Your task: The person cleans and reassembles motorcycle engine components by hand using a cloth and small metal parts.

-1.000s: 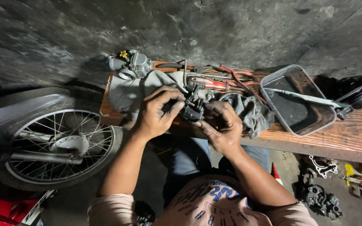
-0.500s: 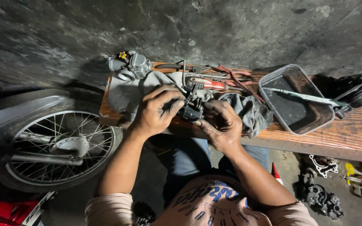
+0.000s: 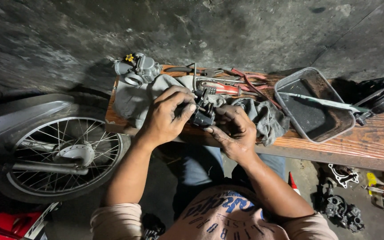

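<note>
Both hands clamped on small dark engine part (image 3: 202, 112) over bench (image 3: 370, 138): left hand (image 3: 167, 116) grips top, right hand (image 3: 232, 129) supports below. Grey rag (image 3: 263, 116) beneath, metal tray (image 3: 312, 106) beside.

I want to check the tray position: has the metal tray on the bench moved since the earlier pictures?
No. The metal tray sits at the same spot on the wooden bench, to the right of the grey rag, as before; only the view shifts slightly.

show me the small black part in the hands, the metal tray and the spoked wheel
small black part (image 3: 202, 116), head view, on its dark body between the hands
metal tray (image 3: 313, 137), head view, on its near rim
spoked wheel (image 3: 73, 154), head view, on its hub
</note>
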